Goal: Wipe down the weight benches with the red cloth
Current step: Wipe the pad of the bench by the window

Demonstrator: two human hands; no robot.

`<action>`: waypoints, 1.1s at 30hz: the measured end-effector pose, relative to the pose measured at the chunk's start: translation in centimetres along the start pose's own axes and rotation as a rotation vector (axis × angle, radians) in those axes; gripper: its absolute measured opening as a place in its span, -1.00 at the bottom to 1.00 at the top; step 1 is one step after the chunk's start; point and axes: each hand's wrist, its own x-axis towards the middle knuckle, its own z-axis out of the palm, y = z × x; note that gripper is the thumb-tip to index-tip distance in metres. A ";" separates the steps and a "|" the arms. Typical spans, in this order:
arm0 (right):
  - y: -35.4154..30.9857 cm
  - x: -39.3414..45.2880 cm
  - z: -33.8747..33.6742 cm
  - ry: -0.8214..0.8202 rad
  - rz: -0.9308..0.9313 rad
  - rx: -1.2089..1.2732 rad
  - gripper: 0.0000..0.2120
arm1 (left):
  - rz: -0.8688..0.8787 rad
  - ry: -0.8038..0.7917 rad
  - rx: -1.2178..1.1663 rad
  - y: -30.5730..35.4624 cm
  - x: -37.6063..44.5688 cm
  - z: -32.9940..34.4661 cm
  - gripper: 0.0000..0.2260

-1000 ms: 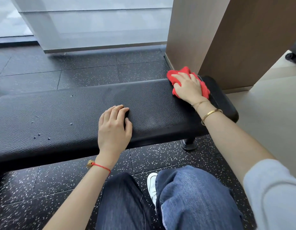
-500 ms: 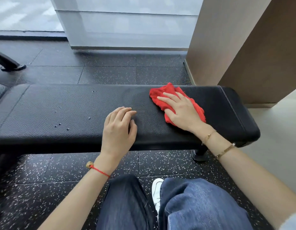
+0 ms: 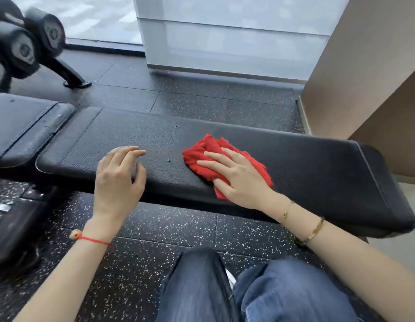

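Note:
A long black padded weight bench (image 3: 318,163) runs across the view from left to right. The crumpled red cloth (image 3: 202,152) lies on its middle, pressed flat under my right hand (image 3: 239,175), whose fingers are spread over it. My left hand (image 3: 118,180) hovers at the bench's near edge to the left of the cloth, fingers loosely curled and apart, holding nothing. A few small specks (image 3: 169,160) sit on the pad between the two hands.
A second black pad (image 3: 23,122) adjoins the bench at the left. Dumbbells on a rack (image 3: 18,47) stand at the far left. A brown wall (image 3: 364,73) rises at the right. The floor is speckled black rubber (image 3: 169,228); my knees are below.
My right hand has swept the red cloth leftward along the bench from its right end toward the middle. My left hand has lifted off the pad's edge, fingers spreading.

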 end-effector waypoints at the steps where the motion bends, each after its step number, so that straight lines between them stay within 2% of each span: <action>1: 0.6 0.6 -0.1 0.006 0.049 -0.013 -0.51 | 0.000 0.004 0.015 -0.9 0.1 -0.3 -0.74; 4: 1.5 4.7 0.1 0.032 0.209 -0.056 -0.53 | 0.001 -0.003 0.041 -3.2 0.6 -0.8 -0.72; 7: 0.2 9.4 0.9 0.028 0.265 -0.049 -0.54 | -0.010 -0.031 0.054 -4.6 1.1 -0.8 -0.71; 11: -2.9 11.2 2.3 -0.013 0.117 -0.039 -0.53 | -0.030 -0.067 0.050 -6.3 2.4 -0.3 -0.68; 14: -3.7 8.5 2.4 -0.053 -0.022 -0.017 -0.51 | -0.046 -0.088 0.043 -7.4 3.2 0.6 -0.66; 16: -3.0 6.5 2.1 -0.063 -0.034 0.005 -0.49 | -0.041 -0.108 0.050 -8.0 3.8 1.0 -0.66; 21: -0.4 10.1 0.6 -0.071 0.166 -0.024 -0.50 | -0.085 -0.202 0.044 -8.5 5.0 0.8 -0.66; 25: -2.5 15.7 1.4 -0.095 0.243 0.001 -0.50 | -0.135 -0.248 0.034 -8.0 5.0 0.4 -0.65; 29: -6.8 15.7 2.7 -0.128 0.106 0.007 -0.48 | -0.143 -0.229 0.011 -8.2 4.9 0.4 -0.64; 33: -7.8 11.2 3.2 -0.132 -0.026 0.037 -0.47 | -0.102 -0.213 0.015 -8.7 4.7 0.8 -0.64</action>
